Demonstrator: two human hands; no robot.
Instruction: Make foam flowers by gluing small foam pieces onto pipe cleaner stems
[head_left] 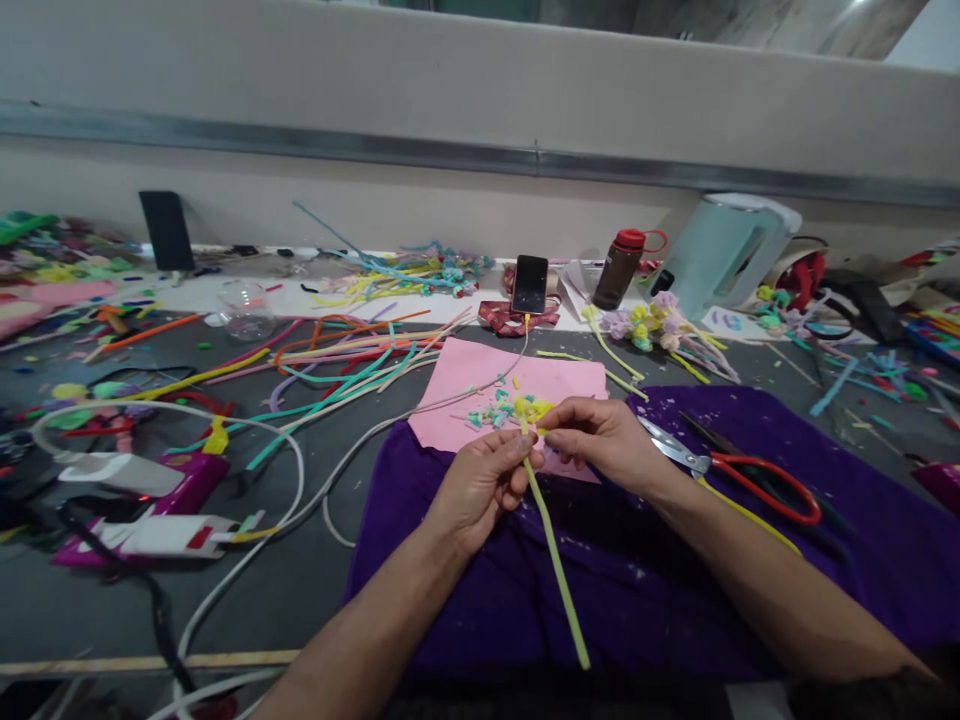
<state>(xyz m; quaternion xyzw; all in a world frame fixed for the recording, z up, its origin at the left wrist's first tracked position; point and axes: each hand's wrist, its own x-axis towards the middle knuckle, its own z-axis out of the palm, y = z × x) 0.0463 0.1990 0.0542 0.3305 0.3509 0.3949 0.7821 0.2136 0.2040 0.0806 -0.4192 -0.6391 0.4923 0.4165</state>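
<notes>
Between thumb and fingers, my left hand [484,485] pinches a yellow-green pipe cleaner [553,545], whose long end hangs down toward me. At its upper end is a yellow fuzzy flower-like tuft [534,408]. My right hand [589,435] is closed at the tuft's right side, fingertips pinched together; I cannot make out what lies between them. Both hands are over a pink sheet [450,395] strewn with small teal, white and yellow cut pieces [491,412]. Beneath the sheet's near edge spreads a purple cloth [427,540].
Red-handled scissors [765,485] lie on the cloth to the right, beside dark-handled pliers [709,432]. Loose pipe cleaners [345,355], glue guns [165,530] and a white cable [300,510] spread leftward. Behind stand a phone [529,284], a bottle [619,270] and a kettle [716,255].
</notes>
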